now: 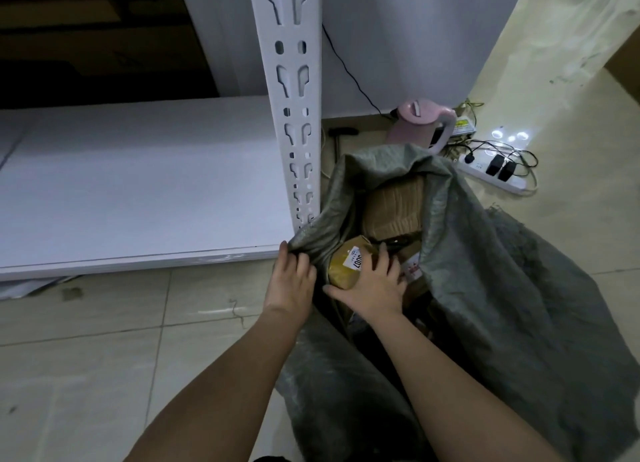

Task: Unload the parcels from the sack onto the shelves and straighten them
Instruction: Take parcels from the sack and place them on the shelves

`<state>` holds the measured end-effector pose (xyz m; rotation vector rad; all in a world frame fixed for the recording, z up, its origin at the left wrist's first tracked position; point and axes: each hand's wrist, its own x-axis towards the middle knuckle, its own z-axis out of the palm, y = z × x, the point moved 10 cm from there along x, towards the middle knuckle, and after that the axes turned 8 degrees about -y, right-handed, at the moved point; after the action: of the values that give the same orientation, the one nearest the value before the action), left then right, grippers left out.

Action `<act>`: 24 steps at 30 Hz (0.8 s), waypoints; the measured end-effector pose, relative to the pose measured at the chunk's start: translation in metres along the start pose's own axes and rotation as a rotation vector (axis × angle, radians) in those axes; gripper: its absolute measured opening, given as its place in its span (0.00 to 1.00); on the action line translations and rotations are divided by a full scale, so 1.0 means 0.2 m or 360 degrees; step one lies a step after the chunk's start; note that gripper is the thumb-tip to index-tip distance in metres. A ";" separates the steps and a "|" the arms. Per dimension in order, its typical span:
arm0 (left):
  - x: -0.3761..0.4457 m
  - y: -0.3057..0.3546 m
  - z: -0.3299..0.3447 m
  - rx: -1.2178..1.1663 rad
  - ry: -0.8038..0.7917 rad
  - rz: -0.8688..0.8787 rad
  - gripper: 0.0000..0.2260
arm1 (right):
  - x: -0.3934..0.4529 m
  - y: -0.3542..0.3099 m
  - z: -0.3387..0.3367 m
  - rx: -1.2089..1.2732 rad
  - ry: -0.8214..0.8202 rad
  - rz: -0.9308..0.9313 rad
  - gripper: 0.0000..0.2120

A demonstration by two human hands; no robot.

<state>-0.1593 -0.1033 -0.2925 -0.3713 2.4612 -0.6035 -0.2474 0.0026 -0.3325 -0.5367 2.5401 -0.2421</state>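
Observation:
A grey woven sack [502,288] stands open on the tiled floor, right of a white shelf [138,184]. My left hand [292,281] grips the sack's left rim and holds the mouth open. My right hand [372,286] reaches into the sack and grips a small tan parcel [346,265] with a white label. Deeper inside lies a larger cardboard parcel [394,208], and further parcels sit in shadow below.
The shelf's white slotted upright [294,115] rises just left of the sack. Behind the sack stand a pink kettle [422,122] and a white power strip [495,174] with plugs and tangled cables. Pale floor tiles [104,357] spread to the front left.

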 end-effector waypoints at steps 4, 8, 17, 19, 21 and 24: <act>-0.05 -0.01 -0.04 -0.0047 0.0011 0.0070 0.23 | -0.01 0.05 -0.04 -0.0027 -0.0016 0.0088 0.53; -0.18 -0.05 -0.11 -0.0039 -0.0120 0.0099 0.29 | -0.21 0.13 -0.17 -0.0043 -0.0021 0.0195 0.52; -0.66 -0.27 -0.60 -0.0702 -0.0267 0.0238 0.36 | -0.86 0.10 -0.85 -0.0028 0.0059 0.0162 0.53; -0.79 -0.36 -0.76 -0.0916 -0.0260 0.0265 0.41 | -1.01 0.05 -1.02 0.0054 0.0050 0.0111 0.53; -0.92 -0.47 -0.94 -0.1103 -0.0259 0.0303 0.44 | -1.17 0.00 -1.19 0.0175 0.0011 0.0064 0.54; -1.10 -0.64 -1.19 -0.1294 -0.0182 0.0347 0.48 | -1.36 -0.09 -1.43 0.0321 0.0003 -0.0025 0.55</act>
<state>-0.1079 -0.0485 0.0479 -0.4143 2.4843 0.5234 -0.1810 0.1191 0.0398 -0.4775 2.4779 -0.4980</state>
